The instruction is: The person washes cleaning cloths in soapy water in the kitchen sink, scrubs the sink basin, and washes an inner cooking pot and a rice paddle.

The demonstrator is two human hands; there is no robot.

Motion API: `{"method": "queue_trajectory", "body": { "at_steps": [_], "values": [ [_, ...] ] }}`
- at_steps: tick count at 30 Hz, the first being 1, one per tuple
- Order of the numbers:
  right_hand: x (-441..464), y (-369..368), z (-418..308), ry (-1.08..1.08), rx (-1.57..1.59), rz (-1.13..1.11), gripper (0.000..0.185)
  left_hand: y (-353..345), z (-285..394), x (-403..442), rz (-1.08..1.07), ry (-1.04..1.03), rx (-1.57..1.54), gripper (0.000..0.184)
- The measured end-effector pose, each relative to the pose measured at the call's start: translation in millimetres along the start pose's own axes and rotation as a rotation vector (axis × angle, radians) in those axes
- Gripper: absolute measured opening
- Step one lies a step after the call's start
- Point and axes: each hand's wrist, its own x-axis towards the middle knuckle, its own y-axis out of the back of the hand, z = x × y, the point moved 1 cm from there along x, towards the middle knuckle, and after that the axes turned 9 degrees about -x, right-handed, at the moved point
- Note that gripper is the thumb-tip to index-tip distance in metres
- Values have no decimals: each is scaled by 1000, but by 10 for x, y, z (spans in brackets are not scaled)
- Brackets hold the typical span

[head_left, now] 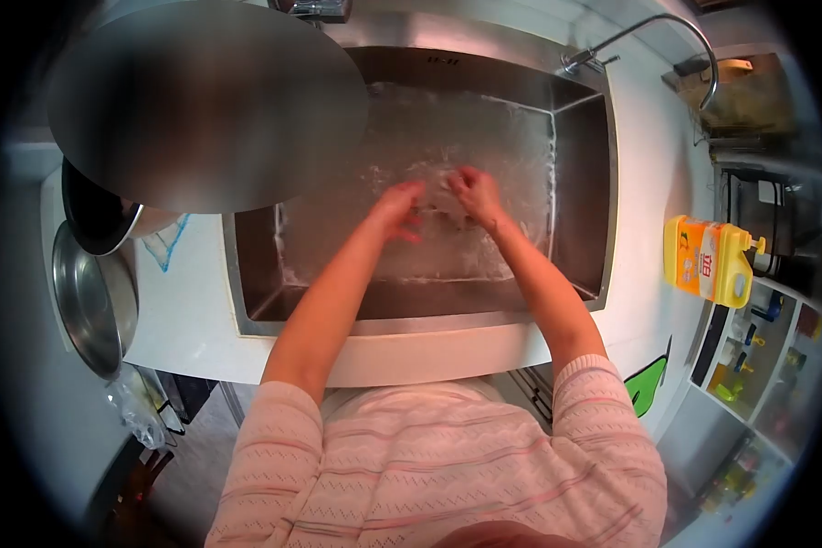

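Note:
Both hands are over the steel sink (411, 326), where shallow water with splashes and white foamy edges covers the bottom. My left hand (398, 208) is near the middle of the basin, its fingers apart and pointing toward the right hand. No object shows in it. A short gap away, my right hand (477, 194) has its fingers curled together. Whatever they hold, if anything, is too small or blurred to make out. Disturbed water lies between and just beyond the hands.
A thin curved faucet (653, 23) rises at the back right. To the right stands a yellow pump jug (708, 260). Metal basins (87, 297) and a dark pan (96, 215) are at the left. A grey blurred oval hides the upper left.

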Motion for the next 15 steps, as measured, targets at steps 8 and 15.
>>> {"method": "queue_trajectory", "body": {
  "at_steps": [8, 15],
  "values": [
    [-117, 666, -206, 209, -144, -13, 28, -32, 44, 43, -85, -134, 82, 33],
    [436, 204, 897, -130, -120, 335, 26, 165, 170, 122, 55, -310, 284, 21]
  ]
}}
